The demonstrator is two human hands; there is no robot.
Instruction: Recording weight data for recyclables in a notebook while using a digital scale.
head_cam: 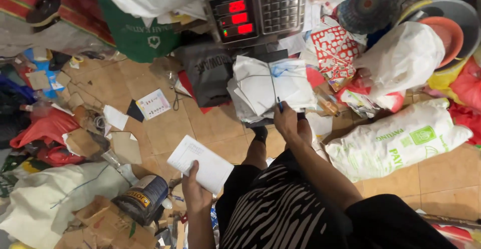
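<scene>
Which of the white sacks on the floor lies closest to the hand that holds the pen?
The white sack with green print, lying on its side just beside the right hand with the pen. The other white sack lies far off, beyond the left hand.

The tan tiled floor [210,129] carries everything. On it lie a small white printed card [153,103], a torn sheet of white paper [115,117] and flat brown cardboard scraps [125,148]. A dark round paint tin [143,198] lies on its side at lower left, near a crumpled red plastic bag [45,128]. At right lies a stuffed white sack with green print [401,141].
</scene>
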